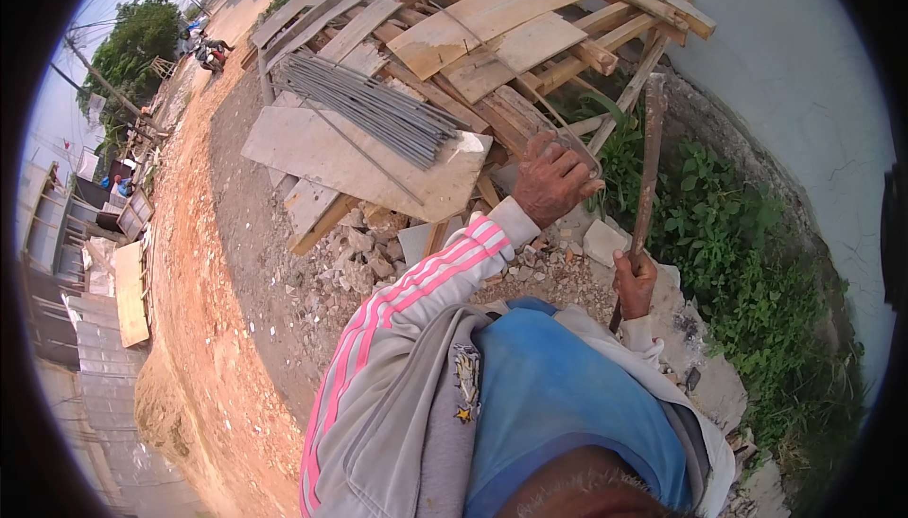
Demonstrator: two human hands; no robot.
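My left hand (553, 179), at the end of a striped sleeve, is closed on what looks like the bent lower end of a thin rod (492, 52) that slants across the wooden boards (487, 12). My right hand (634, 281), lower and to the right, grips a long, rough, rusty-brown bar (651, 158) standing nearly upright. Left of my left hand, a bundle of grey metal rods (364, 106) lies on a pale, dirty sheet (350, 168), over stacked timber and panels.
A pale wall (813, 83) with weeds (719, 263) along its foot is on the right. Broken rubble (364, 263) lies beneath the pile. A dirt road (189, 263) runs along the left, with a motorbike rider (203, 50), metal sheets (99, 338) and poles.
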